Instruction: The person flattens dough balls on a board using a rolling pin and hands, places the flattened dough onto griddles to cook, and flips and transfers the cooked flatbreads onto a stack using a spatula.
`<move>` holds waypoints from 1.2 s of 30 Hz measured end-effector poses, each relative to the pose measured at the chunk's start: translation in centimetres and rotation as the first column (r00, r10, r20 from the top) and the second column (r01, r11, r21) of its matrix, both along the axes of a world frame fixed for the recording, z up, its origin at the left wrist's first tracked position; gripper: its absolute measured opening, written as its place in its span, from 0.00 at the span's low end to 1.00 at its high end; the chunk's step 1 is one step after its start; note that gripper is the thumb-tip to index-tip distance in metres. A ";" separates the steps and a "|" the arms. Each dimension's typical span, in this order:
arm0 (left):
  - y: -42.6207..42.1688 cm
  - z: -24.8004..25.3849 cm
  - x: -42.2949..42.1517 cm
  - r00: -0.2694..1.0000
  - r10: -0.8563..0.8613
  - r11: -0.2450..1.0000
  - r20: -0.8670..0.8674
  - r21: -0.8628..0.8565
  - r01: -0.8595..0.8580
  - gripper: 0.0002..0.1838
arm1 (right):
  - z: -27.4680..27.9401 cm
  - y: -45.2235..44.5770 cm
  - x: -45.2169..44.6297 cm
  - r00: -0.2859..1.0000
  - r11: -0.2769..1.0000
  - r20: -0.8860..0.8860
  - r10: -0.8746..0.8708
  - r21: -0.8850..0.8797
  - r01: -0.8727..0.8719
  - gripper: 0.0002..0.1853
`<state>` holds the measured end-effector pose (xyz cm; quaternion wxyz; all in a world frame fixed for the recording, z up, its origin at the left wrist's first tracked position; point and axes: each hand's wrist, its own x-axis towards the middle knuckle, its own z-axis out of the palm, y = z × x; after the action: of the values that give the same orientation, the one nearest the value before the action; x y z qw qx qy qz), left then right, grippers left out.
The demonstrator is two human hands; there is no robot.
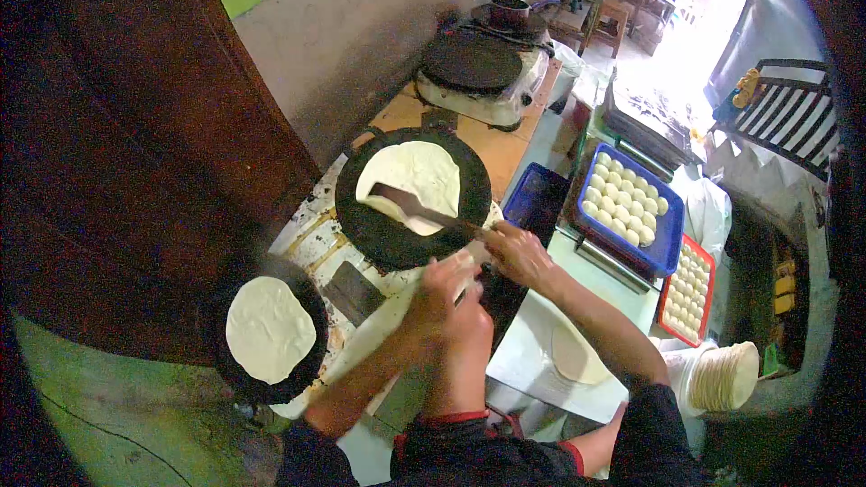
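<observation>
My right hand (519,254) grips the handle of a long flat spatula (410,205). The blade lies across a pale round flatbread (419,167) on a black griddle (361,227), and the bread's near edge looks lifted or folded there. My left hand (442,287) is just below the griddle's near rim, close to my right hand. Blur hides its fingers, so I cannot make out whether it holds anything. It is over a bare limb (458,361) coming from dark cloth with red trim. A second flatbread (271,329) lies flat on another black griddle (233,365) at lower left.
Farther back stands a stove with a dark griddle (474,61) and a small pot (510,9). To the right are a blue tray (667,243) and a red tray (708,257) of dough balls. Stacked flatbreads (726,377) stand at lower right; a dough sheet (577,352) lies on a white board.
</observation>
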<state>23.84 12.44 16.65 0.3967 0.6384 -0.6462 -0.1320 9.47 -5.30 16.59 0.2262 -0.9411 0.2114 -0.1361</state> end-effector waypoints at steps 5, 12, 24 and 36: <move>-6.8 0.8 9.1 0.976 0.183 0.981 0.115 -0.086 -0.174 0.21 | 3.0 3.7 -10.0 0.993 0.993 -0.009 -0.119 0.017 0.120 0.15; -8.2 -2.3 11.9 0.897 -0.023 0.842 0.441 0.492 -0.220 0.21 | 6.2 6.0 -14.5 0.945 0.945 -0.098 -0.312 0.068 0.319 0.14; 0.2 4.5 3.4 0.978 0.208 0.960 0.034 0.185 -0.210 0.22 | -2.3 3.4 2.2 0.941 0.967 0.229 -0.250 0.105 0.232 0.20; 1.0 -4.4 -42.6 0.344 -0.385 0.407 -0.856 0.177 0.896 0.20 | 3.8 31.8 -49.7 0.189 0.182 -0.058 -0.980 0.120 0.976 0.27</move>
<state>-18.72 13.47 12.26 0.2708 0.2837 -0.5615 -0.7286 -40.26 26.47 20.36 0.1515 -0.5719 0.7666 -0.2498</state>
